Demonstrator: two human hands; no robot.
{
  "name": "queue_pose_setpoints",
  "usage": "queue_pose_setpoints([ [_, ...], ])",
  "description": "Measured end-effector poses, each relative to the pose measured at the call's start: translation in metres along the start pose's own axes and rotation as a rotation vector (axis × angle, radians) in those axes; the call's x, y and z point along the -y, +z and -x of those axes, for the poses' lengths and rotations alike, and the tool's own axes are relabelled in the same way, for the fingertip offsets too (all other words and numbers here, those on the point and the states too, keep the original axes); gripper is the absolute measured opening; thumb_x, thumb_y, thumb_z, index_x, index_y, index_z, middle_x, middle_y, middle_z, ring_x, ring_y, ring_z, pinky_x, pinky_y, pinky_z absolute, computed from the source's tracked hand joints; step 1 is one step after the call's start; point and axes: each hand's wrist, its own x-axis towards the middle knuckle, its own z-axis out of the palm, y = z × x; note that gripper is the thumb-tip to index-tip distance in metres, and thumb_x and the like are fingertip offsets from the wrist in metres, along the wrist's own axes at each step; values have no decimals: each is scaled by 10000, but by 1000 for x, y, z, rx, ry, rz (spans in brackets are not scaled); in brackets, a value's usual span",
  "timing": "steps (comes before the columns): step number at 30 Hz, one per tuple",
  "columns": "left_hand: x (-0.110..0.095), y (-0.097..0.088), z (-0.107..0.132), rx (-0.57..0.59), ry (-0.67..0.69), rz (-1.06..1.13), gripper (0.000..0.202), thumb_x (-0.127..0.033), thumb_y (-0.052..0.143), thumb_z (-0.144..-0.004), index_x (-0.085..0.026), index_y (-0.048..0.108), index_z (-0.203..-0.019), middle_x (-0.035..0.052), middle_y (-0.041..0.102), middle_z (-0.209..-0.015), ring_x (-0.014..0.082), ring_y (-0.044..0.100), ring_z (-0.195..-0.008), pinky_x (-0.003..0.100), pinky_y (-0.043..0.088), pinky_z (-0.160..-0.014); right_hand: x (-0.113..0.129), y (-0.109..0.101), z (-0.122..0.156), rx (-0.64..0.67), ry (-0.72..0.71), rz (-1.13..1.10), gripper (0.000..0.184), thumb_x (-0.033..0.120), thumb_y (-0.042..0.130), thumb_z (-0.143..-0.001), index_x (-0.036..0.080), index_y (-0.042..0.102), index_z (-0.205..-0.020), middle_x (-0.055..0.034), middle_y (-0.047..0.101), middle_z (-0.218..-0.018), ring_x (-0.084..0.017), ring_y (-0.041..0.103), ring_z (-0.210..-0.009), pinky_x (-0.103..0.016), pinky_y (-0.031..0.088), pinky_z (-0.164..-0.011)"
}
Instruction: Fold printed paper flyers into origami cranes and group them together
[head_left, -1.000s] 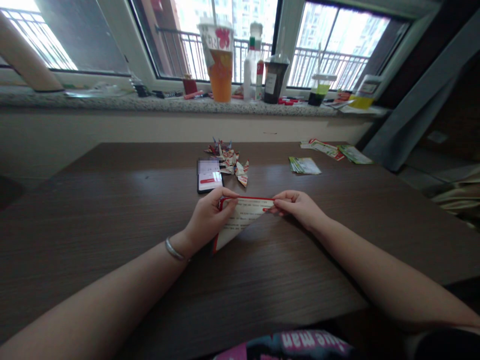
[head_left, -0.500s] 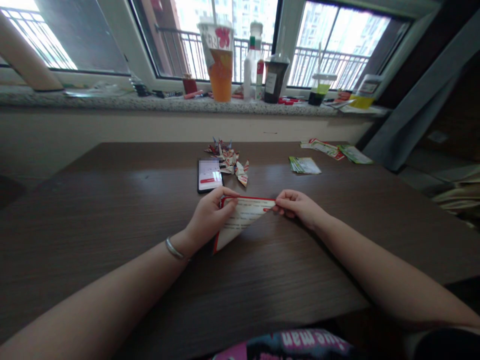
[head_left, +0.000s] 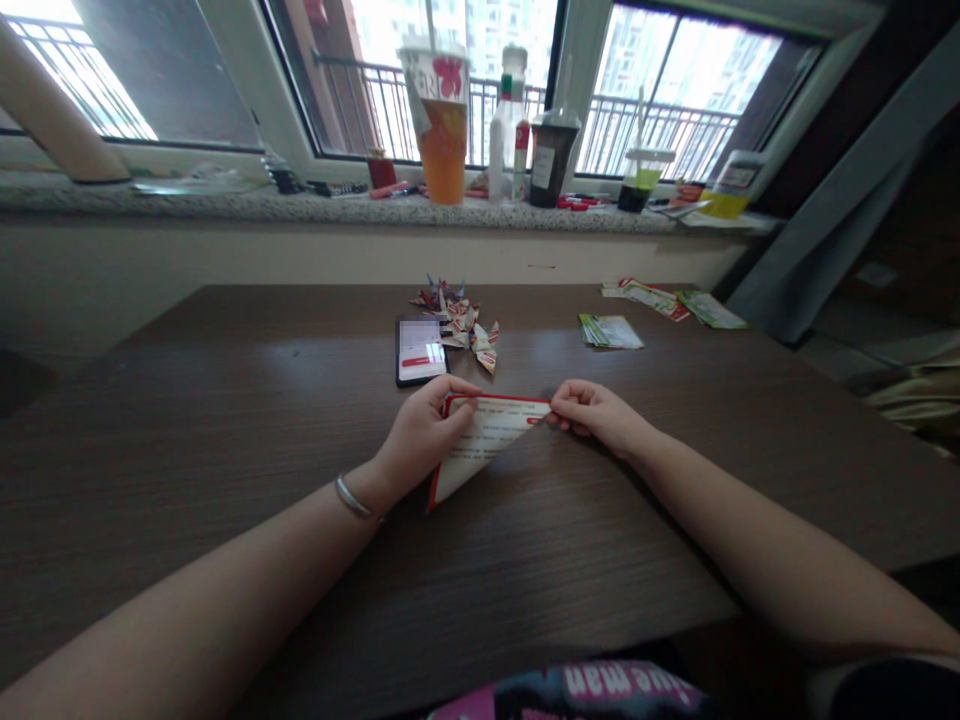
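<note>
A sheet of printed paper, white with a red border, is folded into a triangle between my two hands. My left hand grips its upper left corner, thumb on the front face and fingers behind. At the right tip of the triangle, my right hand pinches the paper between thumb and forefinger. The lower point hangs down to the left, close to the table top. Just beyond my left hand lies a phone with a lit screen. Several folded paper figures are bunched beside the phone.
On the brown table, a small stack of green-and-white papers lies at the back right, with more printed leaflets behind it. The stone windowsill carries an orange drink cup, a clear bottle, a dark cup and pens.
Both hands keep the same hold on the folded paper. Its front face is turned very slightly; otherwise little has moved.
</note>
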Motion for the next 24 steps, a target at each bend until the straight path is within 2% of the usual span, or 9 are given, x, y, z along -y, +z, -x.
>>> queue_pose_setpoints([
  [9, 2, -1, -2, 30, -19, -62, 173, -260, 555, -827, -169, 660, -930, 17, 653, -786, 147, 594, -707, 272, 489, -656, -2, -1, -1, 7, -14, 71, 259, 417, 662, -715, 189, 541, -723, 6, 649, -674, -83, 447, -508, -211, 277, -468],
  [11, 5, -1, -4, 64, -29, -98, 176, -267, 557, -823, -172, 679, -907, 17, 663, -775, 153, 599, -700, 281, 494, -666, -7, -2, -3, -26, -38, 194, 224, 397, 635, -733, 187, 557, -730, 10, 632, -670, -95, 464, -538, -224, 315, -509],
  [17, 17, 2, -7, 195, -6, -198, 165, -236, 578, -781, -185, 712, -863, 29, 710, -815, 174, 626, -727, 293, 499, -665, -18, -3, -8, -140, -170, 753, 124, 266, 582, -754, 189, 589, -658, -4, 616, -730, -143, 536, -692, -260, 382, -640],
  [20, 20, 3, -7, 225, 58, -275, 155, -198, 584, -766, -184, 713, -851, 36, 711, -820, 173, 623, -726, 286, 489, -656, -13, 1, -7, -160, -159, 917, 134, 257, 584, -759, 195, 597, -641, -14, 648, -755, -155, 560, -707, -274, 378, -660],
  [24, 20, 2, -8, 261, 161, -368, 149, -164, 587, -760, -193, 711, -837, 33, 702, -797, 174, 615, -737, 289, 478, -671, -3, 5, -5, -179, -143, 1028, 116, 270, 614, -740, 202, 618, -645, -17, 674, -771, -175, 593, -738, -283, 363, -667],
])
